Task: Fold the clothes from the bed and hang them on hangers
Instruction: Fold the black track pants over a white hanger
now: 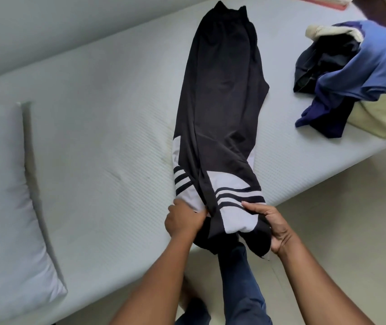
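Black track pants with white panels and black stripes lie stretched lengthwise across the pale mattress, one end far, the other at the near edge. My left hand grips the near end on its left side, fingers curled into the fabric. My right hand holds the right side of the same end, thumb on top of the white panel and fingers under the black cloth. That end hangs slightly over the mattress edge. No hanger is in view.
A heap of clothes, blue, dark and cream, lies at the right end of the mattress. A white pillow rests at the left. A pink-edged item sits at the far top. Pale floor lies to the right.
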The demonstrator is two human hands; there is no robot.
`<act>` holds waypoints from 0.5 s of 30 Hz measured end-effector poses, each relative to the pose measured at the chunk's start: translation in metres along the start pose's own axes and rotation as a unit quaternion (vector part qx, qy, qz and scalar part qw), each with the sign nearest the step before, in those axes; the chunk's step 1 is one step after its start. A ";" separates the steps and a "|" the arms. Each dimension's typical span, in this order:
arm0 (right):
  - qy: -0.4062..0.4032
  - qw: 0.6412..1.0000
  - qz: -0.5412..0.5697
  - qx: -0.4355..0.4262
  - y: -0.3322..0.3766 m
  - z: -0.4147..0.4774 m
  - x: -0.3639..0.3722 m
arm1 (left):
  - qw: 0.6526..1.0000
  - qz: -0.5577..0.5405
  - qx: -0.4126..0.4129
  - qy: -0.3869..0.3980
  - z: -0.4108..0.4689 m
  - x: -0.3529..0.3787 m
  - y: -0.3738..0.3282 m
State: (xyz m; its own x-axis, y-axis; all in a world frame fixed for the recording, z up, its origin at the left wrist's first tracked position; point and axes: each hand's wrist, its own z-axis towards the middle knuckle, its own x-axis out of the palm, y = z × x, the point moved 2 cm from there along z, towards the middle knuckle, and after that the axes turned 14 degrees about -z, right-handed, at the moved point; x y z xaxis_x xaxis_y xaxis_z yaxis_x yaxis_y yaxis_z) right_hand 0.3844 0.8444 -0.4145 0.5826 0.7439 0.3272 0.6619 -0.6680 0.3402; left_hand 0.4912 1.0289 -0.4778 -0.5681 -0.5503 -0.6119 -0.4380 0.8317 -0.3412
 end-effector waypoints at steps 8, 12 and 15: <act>-0.025 0.998 0.047 -0.030 0.010 -0.013 -0.013 | 0.989 -0.140 0.047 -0.020 -0.002 0.007 0.030; -0.046 0.997 0.051 -0.038 0.016 -0.023 -0.016 | 0.909 -0.395 -0.127 0.019 0.006 -0.019 0.081; -0.034 0.998 0.040 -0.033 0.018 -0.024 -0.007 | 0.951 -0.261 -0.157 -0.047 0.009 -0.032 0.098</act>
State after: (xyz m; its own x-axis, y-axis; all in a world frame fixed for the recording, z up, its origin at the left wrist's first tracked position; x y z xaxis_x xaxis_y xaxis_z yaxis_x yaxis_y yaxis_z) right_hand 0.3811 0.8269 -0.3894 0.6637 0.6868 0.2964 0.5809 -0.7229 0.3741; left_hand 0.4726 1.1290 -0.4982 -0.1575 -0.8613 -0.4831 -0.8387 0.3749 -0.3951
